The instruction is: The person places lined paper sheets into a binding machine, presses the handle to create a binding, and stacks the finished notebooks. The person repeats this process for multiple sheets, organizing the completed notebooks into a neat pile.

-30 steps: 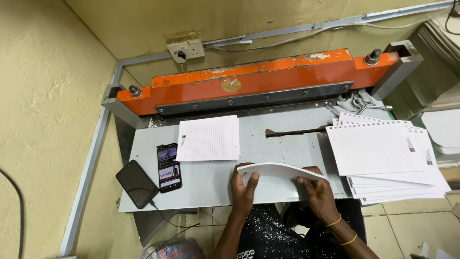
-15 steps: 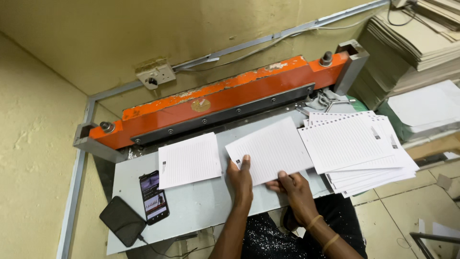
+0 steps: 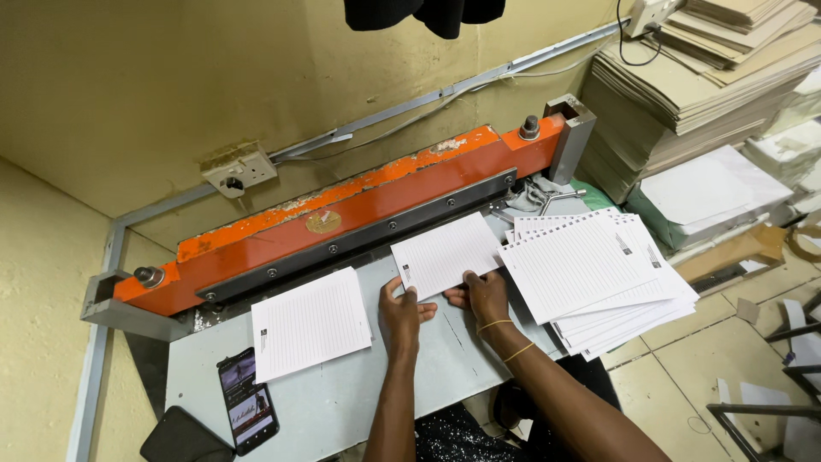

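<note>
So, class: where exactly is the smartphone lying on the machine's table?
In the head view, the smartphone lies screen-up at the table's near left corner, just below the left stack of lined sheets and beside a black power bank.

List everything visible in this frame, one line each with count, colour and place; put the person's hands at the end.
held sheets: one small stack, white lined, at the machine's bar
machine: one, orange and grey, against the wall
lined stack: one, white, left on the table
fanned sheets: one pile, white, right table edge
phone: one, black, screen lit, table front left
dark pouch: one, beside phone
socket: one, white, wall
board stacks: several, brown, right
left hand: on held sheets' near edge
right hand: on held sheets' near edge
</note>
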